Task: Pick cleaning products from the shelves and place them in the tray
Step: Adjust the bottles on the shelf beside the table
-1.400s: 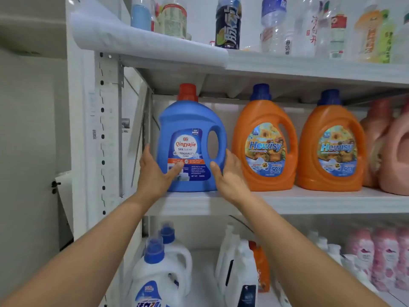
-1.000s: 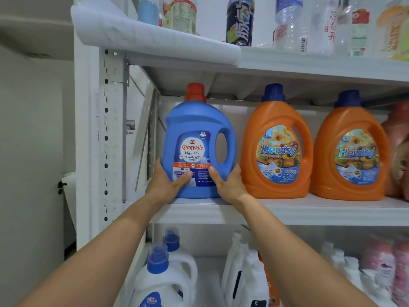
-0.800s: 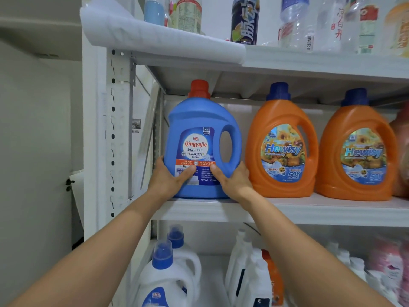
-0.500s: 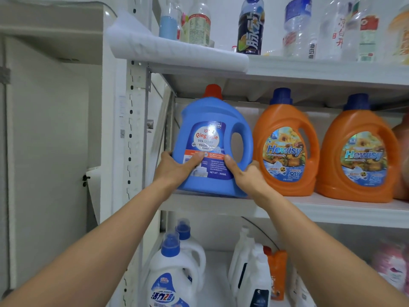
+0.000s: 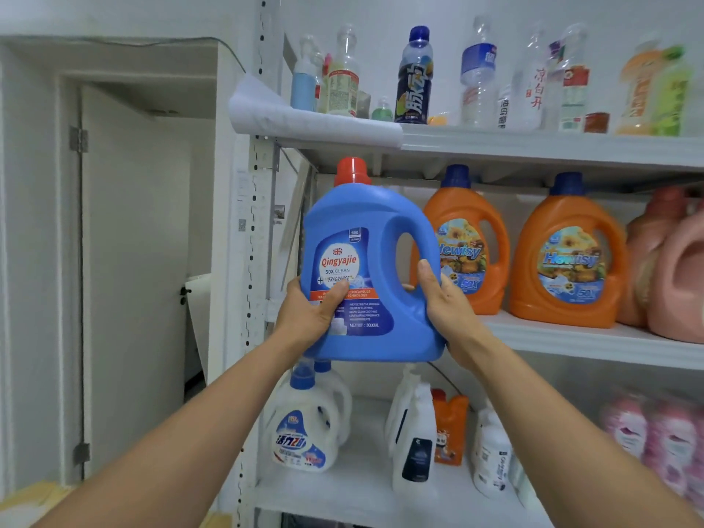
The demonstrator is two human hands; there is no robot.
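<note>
The left hand [image 5: 308,318] grips the lower left corner of the blue detergent jug [image 5: 365,230]. Its thumb lies across the label and covers some print, and its other fingers are hidden behind the jug. The right hand [image 5: 449,310] grips the jug's lower right side, with its thumb up against the foot of the handle. 1 fingertip shows through the handle loop and the rest are out of sight. Held by both hands, the jug is upright with its red cap on top, in front of the left end of the middle shelf [image 5: 571,339], which it hides. Right of the jug, 2 orange jugs [image 5: 567,257] stand on that shelf, the nearer partly behind the handle. Farther right, pink jugs [image 5: 678,272] are blurred and cut off. Above the jug stand drink bottles [image 5: 415,78]. Below it are white jugs [image 5: 304,424], their caps partly hidden by its base.
</note>
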